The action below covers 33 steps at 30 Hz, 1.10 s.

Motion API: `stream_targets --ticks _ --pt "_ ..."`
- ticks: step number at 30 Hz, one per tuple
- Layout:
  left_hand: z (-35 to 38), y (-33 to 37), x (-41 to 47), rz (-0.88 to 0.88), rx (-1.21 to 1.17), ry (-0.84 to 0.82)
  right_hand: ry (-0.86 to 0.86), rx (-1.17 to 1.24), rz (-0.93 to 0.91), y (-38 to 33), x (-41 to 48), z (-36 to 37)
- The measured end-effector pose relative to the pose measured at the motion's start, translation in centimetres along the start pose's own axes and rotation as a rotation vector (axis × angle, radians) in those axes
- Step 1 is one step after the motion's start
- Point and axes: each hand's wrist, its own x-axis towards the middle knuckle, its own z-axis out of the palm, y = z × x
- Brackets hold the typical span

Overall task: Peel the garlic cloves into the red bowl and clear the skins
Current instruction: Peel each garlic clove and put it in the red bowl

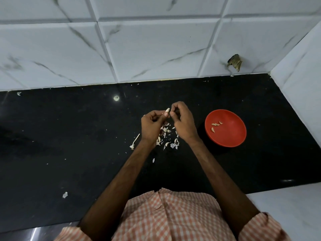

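Over the black counter [69, 136], my left hand [152, 124] pinches a pale garlic clove [167, 110] between thumb and fingers. My right hand [182, 119] is right beside it, its fingers curled and meeting the clove's tip. Whether they pinch skin I cannot tell. Below the hands lies a pile of white garlic skins [167, 138]. The red bowl [231, 136] sits to the right of my right hand and holds several peeled cloves [215, 126].
A garlic stem with its root end [134, 142] lies left of the skin pile. Stray skin bits [65, 194] are scattered on the counter. White tiled walls close the back and right side, with a broken hole [234, 62] in the back wall.
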Motion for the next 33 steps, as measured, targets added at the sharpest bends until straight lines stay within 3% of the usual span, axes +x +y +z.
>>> stream_targets --ticks 4,12,23,33 --pt "-0.3 0.0 0.1 0.021 -0.003 -0.004 0.091 0.108 0.035 0.1 0.0 -0.6" --pt "-0.3 0.1 0.2 0.084 -0.014 -0.103 0.034 0.179 -0.03 -0.2 0.2 -1.0" --pt "0.5 0.6 -0.4 -0.013 -0.013 -0.116 -0.031 0.041 -0.117 0.3 0.6 -1.1" --pt "0.5 0.8 -0.2 -0.156 -0.155 -0.007 0.138 0.043 -0.101 0.1 0.0 -1.2"
